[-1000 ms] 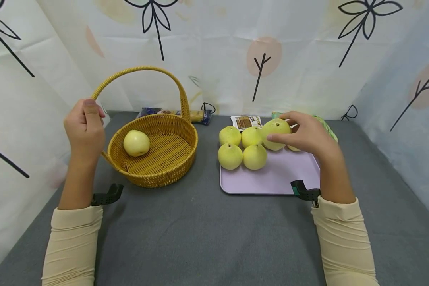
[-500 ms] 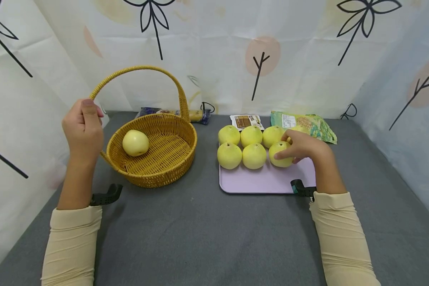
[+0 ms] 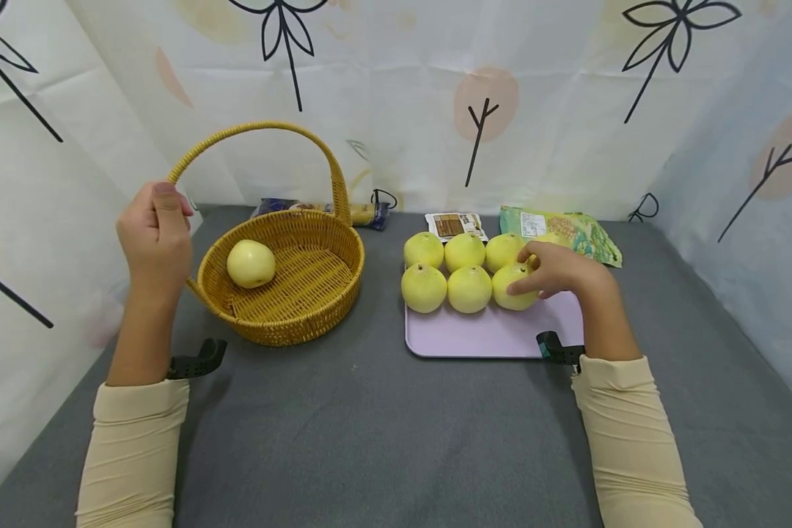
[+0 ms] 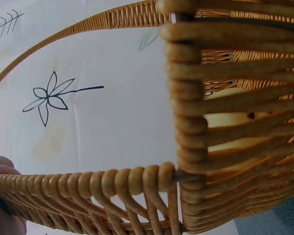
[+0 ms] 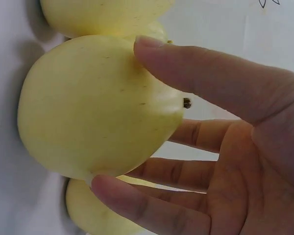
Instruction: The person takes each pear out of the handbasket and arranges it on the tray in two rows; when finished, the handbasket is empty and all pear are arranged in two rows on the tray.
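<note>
My left hand (image 3: 155, 231) grips the handle (image 3: 257, 126) of a golden wicker basket (image 3: 284, 334); the left wrist view shows the weave close up. Inside the basket sits one pale yellow pear (image 3: 251, 264). On a lilac tray (image 3: 475, 339) several pears stand in two rows. My right hand (image 3: 564, 270) has its thumb and fingers round the front row's right-hand pear (image 3: 511, 286), which touches or nearly touches the tray. In the right wrist view, the thumb lies on one side of this pear (image 5: 93, 107) and a fingertip on the other. Another pear (image 5: 100, 208) is partly hidden behind it.
Behind the tray lie a small white-and-brown packet (image 3: 455, 226) and a green snack bag (image 3: 584, 235). A long blue-and-yellow packet (image 3: 369, 215) lies behind the basket. Grey cloth (image 3: 356, 440) covers the table, with a printed white curtain (image 3: 396, 88) behind.
My right hand has come down and forward with a pear, from above the back row to the front row. Over the last half second the pear shifts slightly left. The left hand stays still.
</note>
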### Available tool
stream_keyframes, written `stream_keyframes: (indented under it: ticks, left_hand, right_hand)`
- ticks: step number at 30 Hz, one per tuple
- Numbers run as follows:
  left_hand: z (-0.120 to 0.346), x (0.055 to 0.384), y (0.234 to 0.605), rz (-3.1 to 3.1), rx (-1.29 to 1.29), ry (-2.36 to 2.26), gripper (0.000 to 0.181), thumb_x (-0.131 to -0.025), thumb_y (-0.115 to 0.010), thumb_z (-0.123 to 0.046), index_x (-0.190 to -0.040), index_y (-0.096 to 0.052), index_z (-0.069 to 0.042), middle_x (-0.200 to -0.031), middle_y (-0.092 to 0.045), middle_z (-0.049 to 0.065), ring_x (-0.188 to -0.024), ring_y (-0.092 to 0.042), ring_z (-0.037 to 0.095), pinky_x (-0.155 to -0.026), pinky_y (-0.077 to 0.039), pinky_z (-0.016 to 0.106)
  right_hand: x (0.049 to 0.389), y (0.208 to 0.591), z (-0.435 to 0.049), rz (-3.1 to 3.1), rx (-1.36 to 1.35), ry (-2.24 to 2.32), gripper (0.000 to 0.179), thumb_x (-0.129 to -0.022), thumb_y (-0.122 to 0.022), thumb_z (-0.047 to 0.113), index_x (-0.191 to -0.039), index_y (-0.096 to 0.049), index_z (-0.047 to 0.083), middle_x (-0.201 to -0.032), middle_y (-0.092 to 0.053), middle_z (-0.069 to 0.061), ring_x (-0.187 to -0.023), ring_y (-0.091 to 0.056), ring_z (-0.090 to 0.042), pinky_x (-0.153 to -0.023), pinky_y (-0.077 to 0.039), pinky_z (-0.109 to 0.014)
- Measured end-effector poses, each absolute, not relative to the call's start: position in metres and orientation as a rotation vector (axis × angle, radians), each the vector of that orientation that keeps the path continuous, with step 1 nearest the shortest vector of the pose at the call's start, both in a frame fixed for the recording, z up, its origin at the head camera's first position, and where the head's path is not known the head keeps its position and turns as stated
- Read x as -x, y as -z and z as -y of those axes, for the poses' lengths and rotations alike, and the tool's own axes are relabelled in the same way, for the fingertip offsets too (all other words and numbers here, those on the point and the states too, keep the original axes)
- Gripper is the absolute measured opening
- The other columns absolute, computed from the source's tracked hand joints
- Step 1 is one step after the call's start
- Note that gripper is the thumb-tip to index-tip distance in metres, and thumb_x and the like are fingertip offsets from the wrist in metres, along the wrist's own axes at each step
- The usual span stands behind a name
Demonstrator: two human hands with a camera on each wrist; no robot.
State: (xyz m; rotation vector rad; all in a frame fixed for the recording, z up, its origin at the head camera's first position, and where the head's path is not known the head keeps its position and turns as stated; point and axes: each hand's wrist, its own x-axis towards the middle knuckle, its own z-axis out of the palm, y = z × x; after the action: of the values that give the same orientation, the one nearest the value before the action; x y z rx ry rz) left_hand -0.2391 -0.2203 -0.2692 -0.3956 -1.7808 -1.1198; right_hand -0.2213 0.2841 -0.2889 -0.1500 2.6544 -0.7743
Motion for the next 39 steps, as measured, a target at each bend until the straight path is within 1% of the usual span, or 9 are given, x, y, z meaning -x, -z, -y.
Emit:
stream_keyframes:
  ticks: [3, 7, 10, 14, 21, 29, 32, 39]
  left_hand:
    - [0.221, 0.239, 0.270, 1.781, 0.384, 1.121, 0.042, -0.107, -0.047, -0.014, -0.073, -0.053, 0.010, -0.057, -0.043, -0.012, -0.048, -0.033, 0.003, -0.048, -0.024, 0.015]
    - [0.223, 0.238, 0.271, 1.777, 0.371, 1.127, 0.041, -0.107, -0.047, -0.013, -0.073, -0.053, 0.011, -0.057, -0.043, -0.012, -0.048, -0.034, 0.003, -0.048, -0.024, 0.016]
    - [0.224, 0.238, 0.271, 1.773, 0.385, 1.131, 0.041, -0.107, -0.047, -0.013, -0.074, -0.053, 0.011, -0.057, -0.043, -0.011, -0.048, -0.033, 0.003, -0.048, -0.024, 0.016]
    - [0.224, 0.240, 0.270, 1.770, 0.406, 1.124, 0.042, -0.107, -0.047, -0.014, -0.074, -0.054, 0.011, -0.057, -0.043, -0.011, -0.049, -0.033, 0.003, -0.049, -0.024, 0.015]
    - [0.223, 0.242, 0.270, 1.765, 0.427, 1.113, 0.043, -0.108, -0.046, -0.016, -0.074, -0.053, 0.010, -0.057, -0.042, -0.011, -0.049, -0.032, 0.003, -0.049, -0.025, 0.015]
    - [0.224, 0.239, 0.269, 1.767, 0.412, 1.113, 0.043, -0.107, -0.046, -0.015, -0.073, -0.053, 0.010, -0.057, -0.042, -0.012, -0.049, -0.033, 0.003, -0.049, -0.025, 0.015]
    - [0.224, 0.238, 0.269, 1.767, 0.407, 1.108, 0.042, -0.107, -0.046, -0.013, -0.073, -0.053, 0.011, -0.058, -0.043, -0.013, -0.050, -0.035, 0.002, -0.050, -0.026, 0.015]
    - [0.221, 0.240, 0.270, 1.764, 0.414, 1.106, 0.041, -0.106, -0.047, -0.012, -0.073, -0.054, 0.011, -0.058, -0.043, -0.014, -0.050, -0.035, 0.002, -0.050, -0.026, 0.015]
  right_hand:
    - [0.220, 0.286, -0.279, -2.745, 0.166, 0.698, 0.065, -0.091, -0.073, 0.032, -0.131, -0.046, -0.011, -0.130, -0.049, -0.033, -0.102, -0.061, -0.040, -0.084, -0.052, -0.051]
    - [0.219, 0.280, -0.267, -2.878, 0.145, 0.649, 0.060, -0.094, -0.066, 0.032, -0.132, -0.050, -0.010, -0.129, -0.054, -0.032, -0.111, -0.055, -0.045, -0.087, -0.047, -0.057]
    - [0.219, 0.276, -0.256, -2.941, 0.103, 0.673, 0.056, -0.095, -0.063, 0.033, -0.133, -0.052, -0.007, -0.128, -0.055, -0.033, -0.114, -0.054, -0.048, -0.087, -0.046, -0.059]
    - [0.220, 0.273, -0.240, -2.998, 0.062, 0.709, 0.050, -0.096, -0.061, 0.035, -0.132, -0.056, -0.001, -0.127, -0.058, -0.030, -0.114, -0.054, -0.047, -0.089, -0.046, -0.059]
    - [0.218, 0.271, -0.222, -3.030, 0.069, 0.757, 0.043, -0.097, -0.060, 0.030, -0.129, -0.058, 0.002, -0.128, -0.059, -0.027, -0.116, -0.054, -0.045, -0.090, -0.045, -0.057]
    - [0.226, 0.266, -0.191, -3.072, 0.217, 0.755, 0.036, -0.094, -0.057, 0.022, -0.124, -0.062, 0.003, -0.124, -0.062, -0.023, -0.111, -0.058, -0.040, -0.089, -0.046, -0.053]
    - [0.231, 0.263, -0.175, -3.073, 0.279, 0.751, 0.034, -0.094, -0.059, 0.022, -0.122, -0.063, 0.003, -0.124, -0.063, -0.021, -0.112, -0.059, -0.037, -0.090, -0.047, -0.051]
    - [0.243, 0.253, -0.128, -3.066, 0.455, 0.701, 0.031, -0.096, -0.062, 0.025, -0.121, -0.065, 0.007, -0.119, -0.065, -0.013, -0.107, -0.060, -0.031, -0.089, -0.047, -0.047]
